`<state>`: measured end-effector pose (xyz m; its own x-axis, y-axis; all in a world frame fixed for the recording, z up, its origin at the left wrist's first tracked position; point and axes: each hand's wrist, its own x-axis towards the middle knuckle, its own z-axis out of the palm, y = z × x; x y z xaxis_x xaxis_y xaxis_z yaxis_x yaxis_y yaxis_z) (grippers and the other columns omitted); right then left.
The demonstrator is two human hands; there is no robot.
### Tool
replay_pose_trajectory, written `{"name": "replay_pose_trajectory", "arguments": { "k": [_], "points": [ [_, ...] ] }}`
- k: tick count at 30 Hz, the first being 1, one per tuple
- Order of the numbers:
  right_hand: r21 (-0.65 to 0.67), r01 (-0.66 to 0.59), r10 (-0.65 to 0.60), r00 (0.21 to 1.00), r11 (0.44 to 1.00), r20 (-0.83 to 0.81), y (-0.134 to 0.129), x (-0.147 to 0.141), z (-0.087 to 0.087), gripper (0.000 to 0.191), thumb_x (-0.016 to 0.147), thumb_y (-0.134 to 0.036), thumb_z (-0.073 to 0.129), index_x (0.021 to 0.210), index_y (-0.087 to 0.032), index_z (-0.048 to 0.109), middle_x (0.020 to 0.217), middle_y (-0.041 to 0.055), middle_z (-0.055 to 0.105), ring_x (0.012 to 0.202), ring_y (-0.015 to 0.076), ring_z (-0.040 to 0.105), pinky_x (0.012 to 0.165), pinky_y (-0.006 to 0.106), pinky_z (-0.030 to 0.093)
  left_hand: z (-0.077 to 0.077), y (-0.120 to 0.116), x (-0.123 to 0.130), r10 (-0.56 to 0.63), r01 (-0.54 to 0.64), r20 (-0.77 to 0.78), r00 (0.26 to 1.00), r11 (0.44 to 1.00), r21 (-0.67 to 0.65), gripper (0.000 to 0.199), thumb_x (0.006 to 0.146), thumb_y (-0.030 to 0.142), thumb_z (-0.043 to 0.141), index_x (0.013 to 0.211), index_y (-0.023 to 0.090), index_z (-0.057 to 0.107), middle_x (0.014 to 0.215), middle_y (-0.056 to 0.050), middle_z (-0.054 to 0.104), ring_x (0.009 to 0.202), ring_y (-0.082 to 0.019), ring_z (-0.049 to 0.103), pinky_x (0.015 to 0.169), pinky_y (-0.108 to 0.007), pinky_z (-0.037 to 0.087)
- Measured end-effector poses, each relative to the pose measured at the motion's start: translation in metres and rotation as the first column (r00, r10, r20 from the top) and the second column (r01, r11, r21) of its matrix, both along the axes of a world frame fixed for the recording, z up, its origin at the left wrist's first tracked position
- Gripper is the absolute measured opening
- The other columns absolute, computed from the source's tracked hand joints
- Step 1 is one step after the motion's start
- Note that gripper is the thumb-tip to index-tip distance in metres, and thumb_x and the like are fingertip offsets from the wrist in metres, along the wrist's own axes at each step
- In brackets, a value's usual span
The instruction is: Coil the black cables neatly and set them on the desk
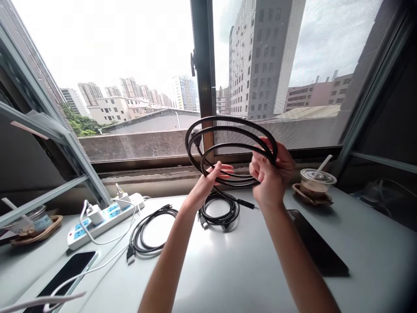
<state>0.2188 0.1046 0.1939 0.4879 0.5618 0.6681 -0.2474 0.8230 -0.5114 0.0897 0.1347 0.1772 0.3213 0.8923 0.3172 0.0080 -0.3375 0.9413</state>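
A thick black cable (233, 118) is raised above the table in several loose loops. My right hand (270, 169) is closed around the gathered loops at their right side. At the lower left of the loops, my left hand (210, 178) has the cable between its thumb and its fairly straight fingers. A black plug (196, 137) on the cable hangs at the left side of the loops. Below my hands, a coiled black cable (233, 213) lies on the table, with a second coiled USB cable (138, 237) to its left, partly hidden by my left forearm.
A white power strip (107, 219) with plugged-in chargers and white cords stands at left, near a phone (65, 278). A flat black device (321, 248) lies beside my right forearm. Lidded drink cups (316, 184) (29, 221) stand on both sides, before the window (137, 143).
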Motion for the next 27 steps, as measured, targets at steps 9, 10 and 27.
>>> {"name": "replay_pose_trajectory", "arguments": {
  "k": [9,10,27],
  "points": [
    [-0.305,-0.276,0.306,0.951,0.911,0.054,0.028,0.008,-0.004,0.038,0.06,-0.024,0.071,0.095,-0.019,0.057,0.051,-0.0112,0.04,0.043,0.0051,0.036,0.044,0.02,0.036,0.013,-0.006,-0.01,0.072,-0.157,0.469,0.88,0.977,0.145,0.037,0.078,0.053,0.06,0.076,0.017,0.051,0.041,0.011,0.033,0.036,-0.006,0.043,0.039,-0.017,0.032],
    [-0.306,-0.223,0.268,0.957,0.925,0.112,0.026,0.009,-0.003,0.042,0.062,-0.027,0.071,0.1,-0.02,0.055,0.053,-0.0108,0.042,0.042,0.0053,0.036,0.042,0.02,0.035,0.016,-0.009,-0.012,0.09,-0.174,0.465,0.881,0.975,0.14,0.036,0.078,0.052,0.06,0.078,0.017,0.052,0.041,0.012,0.031,0.032,-0.004,0.035,0.034,-0.016,0.026],
    [0.241,0.384,-0.448,0.665,0.891,0.598,0.013,0.011,-0.007,0.032,0.081,-0.032,0.064,0.114,-0.03,0.066,0.079,-0.0006,0.06,0.06,0.0102,0.049,0.059,0.025,0.043,0.032,-0.026,-0.03,0.215,-0.217,0.195,0.957,0.976,-0.01,0.042,0.065,0.038,0.076,0.096,0.016,0.058,0.045,0.011,0.037,0.034,0.0,0.025,0.031,-0.013,0.015]
  ]
}}
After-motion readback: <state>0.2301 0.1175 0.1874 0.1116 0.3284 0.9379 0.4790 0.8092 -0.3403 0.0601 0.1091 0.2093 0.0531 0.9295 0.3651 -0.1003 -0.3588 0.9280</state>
